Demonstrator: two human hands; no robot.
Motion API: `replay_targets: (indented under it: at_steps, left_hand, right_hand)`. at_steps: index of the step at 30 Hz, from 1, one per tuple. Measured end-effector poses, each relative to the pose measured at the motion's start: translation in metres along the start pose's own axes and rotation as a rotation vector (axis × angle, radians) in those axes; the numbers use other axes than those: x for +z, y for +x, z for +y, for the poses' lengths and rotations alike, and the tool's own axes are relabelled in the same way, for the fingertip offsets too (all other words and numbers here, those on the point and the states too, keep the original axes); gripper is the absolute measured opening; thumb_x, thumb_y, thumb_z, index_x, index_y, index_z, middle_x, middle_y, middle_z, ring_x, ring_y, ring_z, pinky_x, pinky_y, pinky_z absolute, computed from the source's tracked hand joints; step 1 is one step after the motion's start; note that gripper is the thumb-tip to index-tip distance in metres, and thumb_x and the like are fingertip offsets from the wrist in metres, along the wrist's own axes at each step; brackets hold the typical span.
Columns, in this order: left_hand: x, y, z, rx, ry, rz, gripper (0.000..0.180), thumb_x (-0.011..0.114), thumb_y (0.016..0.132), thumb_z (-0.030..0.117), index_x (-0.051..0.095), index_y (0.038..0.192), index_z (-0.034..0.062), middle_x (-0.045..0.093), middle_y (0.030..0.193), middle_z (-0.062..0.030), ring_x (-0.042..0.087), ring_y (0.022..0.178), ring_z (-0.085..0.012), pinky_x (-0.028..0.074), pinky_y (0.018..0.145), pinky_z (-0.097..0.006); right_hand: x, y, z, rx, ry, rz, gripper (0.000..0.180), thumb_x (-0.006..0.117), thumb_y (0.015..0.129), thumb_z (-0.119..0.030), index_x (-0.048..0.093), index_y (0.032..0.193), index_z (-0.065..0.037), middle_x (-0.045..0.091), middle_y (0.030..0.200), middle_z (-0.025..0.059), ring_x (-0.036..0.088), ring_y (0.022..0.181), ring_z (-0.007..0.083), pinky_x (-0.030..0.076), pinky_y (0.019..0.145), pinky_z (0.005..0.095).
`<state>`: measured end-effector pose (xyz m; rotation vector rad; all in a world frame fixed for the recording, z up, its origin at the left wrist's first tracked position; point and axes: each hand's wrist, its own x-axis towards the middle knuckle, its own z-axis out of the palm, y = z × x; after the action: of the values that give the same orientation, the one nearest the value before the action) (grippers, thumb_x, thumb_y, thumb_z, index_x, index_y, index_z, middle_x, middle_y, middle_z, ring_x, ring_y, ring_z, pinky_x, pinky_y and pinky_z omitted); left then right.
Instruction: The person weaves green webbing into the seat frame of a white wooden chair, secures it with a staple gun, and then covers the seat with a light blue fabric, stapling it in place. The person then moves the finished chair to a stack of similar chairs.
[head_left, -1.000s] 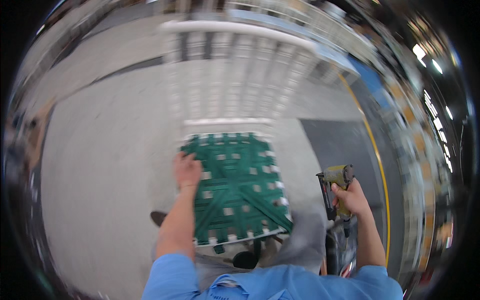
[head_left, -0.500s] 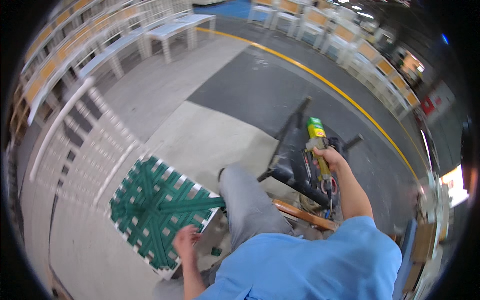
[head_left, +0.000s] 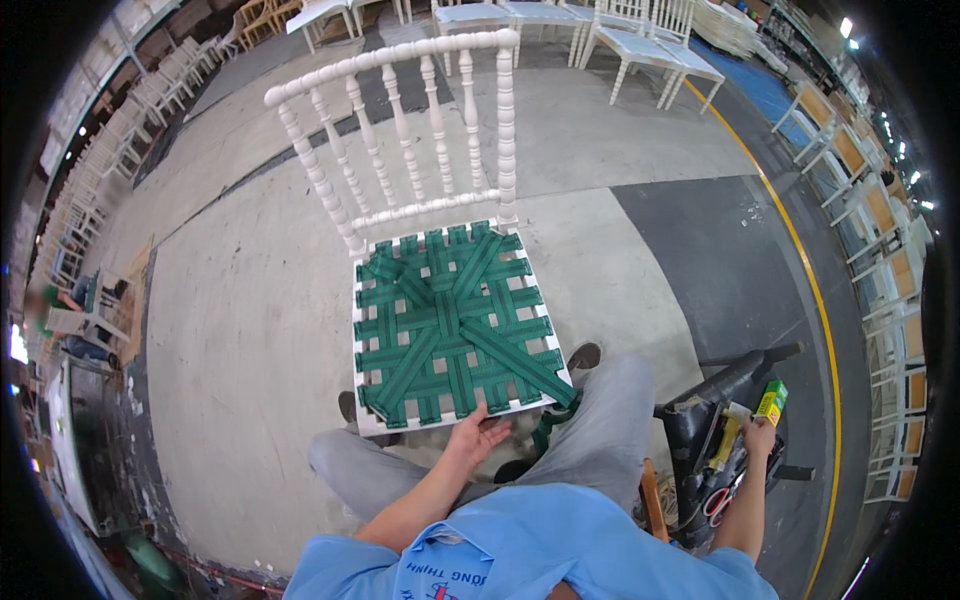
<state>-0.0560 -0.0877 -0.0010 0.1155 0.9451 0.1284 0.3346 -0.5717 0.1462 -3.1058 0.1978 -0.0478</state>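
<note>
In front of me stands a white chair with turned spindles in its back. Green webbing straps are woven across its seat frame, with diagonal straps over the weave. One strap's end hangs past the front right corner. My left hand is at the seat's front edge, fingers apart, thumb against the frame. To my right, my right hand is closed around a yellowish staple gun over a black stool; its grip is partly hidden. A green and yellow box sits just beyond that hand.
Red-handled scissors lie on the stool, near a wooden bar. White chairs line the far side, and more with tan panels stand on the right beyond a yellow floor line. Another person works at far left.
My view has swung left, so the chair now sits in the middle. My left hand has come to the seat's front edge. The staple gun is lower, close to the stool.
</note>
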Motion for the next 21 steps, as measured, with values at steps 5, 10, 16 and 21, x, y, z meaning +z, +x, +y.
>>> replay_targets:
  at_steps: [5, 10, 16, 21]
  left_hand:
    - [-0.014, 0.011, 0.007, 0.238, -0.006, 0.129, 0.041, 0.064, 0.109, 0.036, 0.061, 0.129, -0.0002, 0.069, 0.121, -0.0194, 0.07, 0.11, -0.0383, 0.059, 0.097, -0.055]
    - [-0.057, 0.009, 0.033, 0.547, -0.038, 0.322, 0.036, 0.062, 0.11, 0.03, 0.059, 0.133, 0.0022, 0.068, 0.124, -0.0165, 0.07, 0.112, -0.0364, 0.058, 0.098, -0.051]
    - [-0.045, 0.013, 0.021, 0.856, -0.001, 0.231, 0.041, 0.059, 0.111, 0.026, 0.054, 0.144, 0.0031, 0.064, 0.133, -0.0105, 0.071, 0.109, -0.0284, 0.058, 0.09, -0.04]
    - [-0.039, 0.004, -0.002, 0.559, 0.455, 0.324, 0.046, 0.065, 0.107, 0.041, 0.063, 0.135, 0.0041, 0.075, 0.109, -0.007, 0.074, 0.096, -0.0219, 0.058, 0.084, -0.035]
  right_hand:
    - [0.02, -0.023, -0.123, -0.418, 0.736, -0.135, 0.031, 0.074, 0.097, -0.015, 0.071, 0.125, 0.0, 0.076, 0.112, 0.011, 0.07, 0.106, 0.0197, 0.055, 0.094, 0.0346]
    - [0.121, -0.166, -0.315, -0.757, 0.596, -0.858, 0.055, 0.075, 0.099, -0.038, 0.067, 0.137, 0.001, 0.074, 0.124, 0.0161, 0.07, 0.111, 0.0242, 0.056, 0.095, 0.0371]
    - [0.192, -0.275, -0.389, -0.986, 0.243, -1.027, 0.071, 0.077, 0.088, -0.062, 0.077, 0.118, 0.002, 0.079, 0.108, 0.0206, 0.075, 0.099, 0.0344, 0.057, 0.088, 0.0433]
    - [0.183, -0.288, -0.372, -0.893, 0.317, -1.123, 0.04, 0.08, 0.095, -0.04, 0.082, 0.101, 0.0, 0.077, 0.088, 0.0102, 0.069, 0.078, 0.0201, 0.053, 0.072, 0.039]
